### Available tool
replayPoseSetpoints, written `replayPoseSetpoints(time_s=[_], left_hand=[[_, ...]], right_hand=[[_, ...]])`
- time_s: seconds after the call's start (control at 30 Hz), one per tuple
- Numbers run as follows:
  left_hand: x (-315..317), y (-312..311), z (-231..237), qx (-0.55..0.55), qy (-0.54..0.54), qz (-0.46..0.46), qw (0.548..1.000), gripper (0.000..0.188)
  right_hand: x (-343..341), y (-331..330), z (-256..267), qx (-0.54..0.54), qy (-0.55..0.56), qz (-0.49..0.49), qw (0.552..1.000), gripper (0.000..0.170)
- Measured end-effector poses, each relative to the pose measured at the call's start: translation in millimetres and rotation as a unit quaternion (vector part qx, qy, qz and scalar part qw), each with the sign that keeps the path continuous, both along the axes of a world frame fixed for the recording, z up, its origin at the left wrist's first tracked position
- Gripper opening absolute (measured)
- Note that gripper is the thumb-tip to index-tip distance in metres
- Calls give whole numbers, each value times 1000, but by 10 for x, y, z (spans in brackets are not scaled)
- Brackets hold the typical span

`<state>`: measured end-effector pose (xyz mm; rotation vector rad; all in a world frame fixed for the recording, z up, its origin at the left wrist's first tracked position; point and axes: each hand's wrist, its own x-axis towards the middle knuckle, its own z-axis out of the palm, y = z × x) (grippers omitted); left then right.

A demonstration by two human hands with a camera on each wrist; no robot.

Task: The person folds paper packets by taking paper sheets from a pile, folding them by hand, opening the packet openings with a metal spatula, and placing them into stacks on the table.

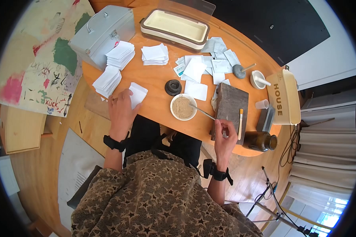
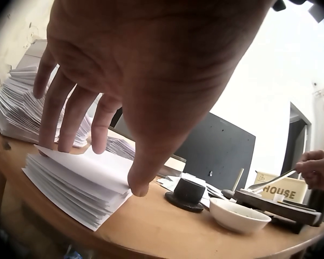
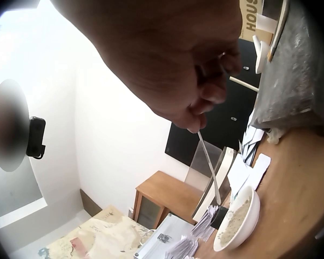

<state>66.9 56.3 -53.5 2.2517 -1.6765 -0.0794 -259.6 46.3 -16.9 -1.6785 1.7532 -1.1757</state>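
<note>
My left hand [image 1: 121, 111] reaches over a small stack of white paper packets [image 2: 78, 186] by the table's near edge. Its fingers are spread, with the fingertips on the top packet along one edge and the thumb by the opposite edge. My right hand [image 1: 224, 136] pinches the end of a thin, pale spatula [image 3: 208, 162]. The spatula slants down to a white bowl [image 1: 183, 117] of beige powder [image 1: 181, 107], its tip over the powder in the head view. Behind the bowl sits a round black stand [image 1: 173, 87].
More white packets [image 1: 155, 54] lie in piles beside a metal case [image 1: 103, 33]. A lidded cream box [image 1: 174, 25] stands at the back. On the right are a dark board [image 1: 231, 102] with a flat brush [image 1: 240, 122], a brown jar [image 1: 261, 141], a mortar [image 1: 258, 79] and a HOUSE box [image 1: 284, 96].
</note>
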Motion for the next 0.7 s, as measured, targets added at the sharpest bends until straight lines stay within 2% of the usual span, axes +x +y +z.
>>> replayPoseSetpoints(time_s=[0.33, 0.7], left_hand=[[52, 3, -128, -14, 17, -10, 1000, 54], [59, 2, -109, -19, 12, -10, 1000, 57]], right_hand=[[-6, -20, -97, 54, -44, -10, 998, 10], [54, -121, -199, 37, -28, 0, 999, 11]])
